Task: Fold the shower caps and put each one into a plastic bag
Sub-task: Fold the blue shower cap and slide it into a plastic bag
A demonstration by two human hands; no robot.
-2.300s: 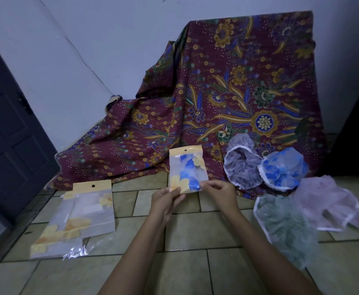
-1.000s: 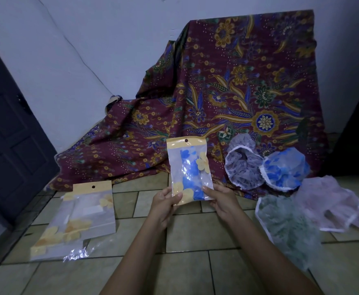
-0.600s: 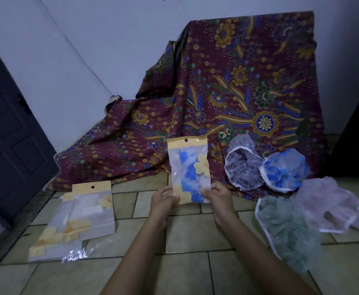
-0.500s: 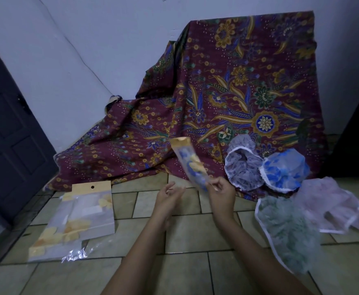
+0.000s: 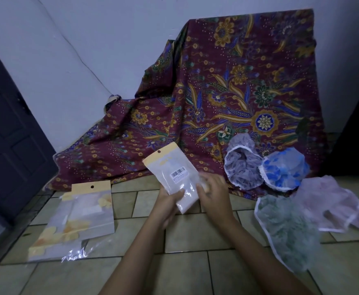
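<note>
Two hands meet at one filled bag (image 5: 174,177), held in the air before the patterned cloth (image 5: 227,92), near the middle of its front edge. Your left hand (image 5: 168,202) grips the bag's lower end, fingers curled round it. Your right hand (image 5: 213,194) sits against its right edge, too blurred for me to tell whether it pinches or only touches. The bag's long axis runs from the yellow header (image 5: 160,153), tilted toward the cloth's left side, down into your left palm. I judge this one packed, with setting it down as the next move. The pile of bags (image 5: 83,216) lies off the cloth's front left corner, on your left hand's side, while the loose caps (image 5: 282,173) lie along the cloth's front right, nearer your right hand
</note>
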